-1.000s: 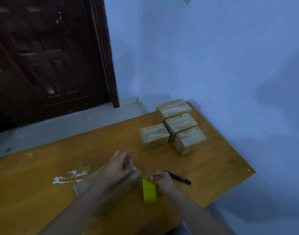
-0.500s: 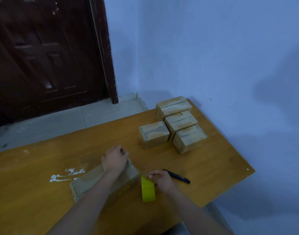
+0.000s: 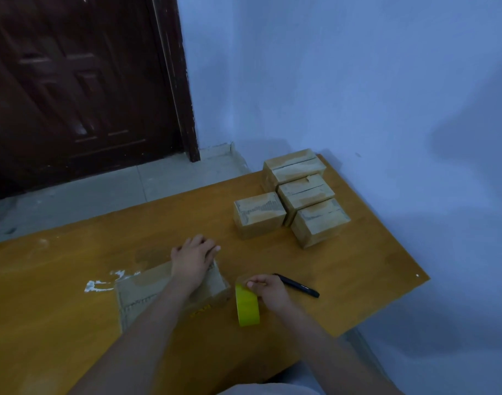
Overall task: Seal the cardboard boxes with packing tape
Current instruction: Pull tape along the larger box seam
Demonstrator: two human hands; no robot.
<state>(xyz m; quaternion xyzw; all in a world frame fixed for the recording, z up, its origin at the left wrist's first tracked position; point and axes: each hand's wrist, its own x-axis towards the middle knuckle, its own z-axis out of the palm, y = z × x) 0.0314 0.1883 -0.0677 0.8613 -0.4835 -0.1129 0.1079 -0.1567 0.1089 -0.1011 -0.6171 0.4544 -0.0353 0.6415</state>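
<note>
Right now the cardboard box [image 3: 164, 292] being sealed lies on the wooden table [image 3: 358, 260] under the left hand [image 3: 193, 259], whose fingers lie flat over its far edge, pressing rather than gripping. Just to the right of that hand, the right hand [image 3: 268, 289] curls round the top of the yellow tape roll [image 3: 247, 305], which stands on edge touching the box's right end. Whether a strip is already stuck to the box cannot be told (the light is dim and the forearm covers much of the lid).

To do this step well, the person would likely keep the left palm holding the flaps closed while the roll is drawn along the seam, keeping the tape taut and centred, then rub it down.

A black marker [image 3: 298, 286] lies just beyond the right hand, close enough to be nudged by the wrist. Farther off, past the left hand, four small boxes [image 3: 292, 195] cluster near the blue wall [image 3: 358, 81], well clear of the work. A white smear [image 3: 101, 283] marks the table left of the box.
</note>
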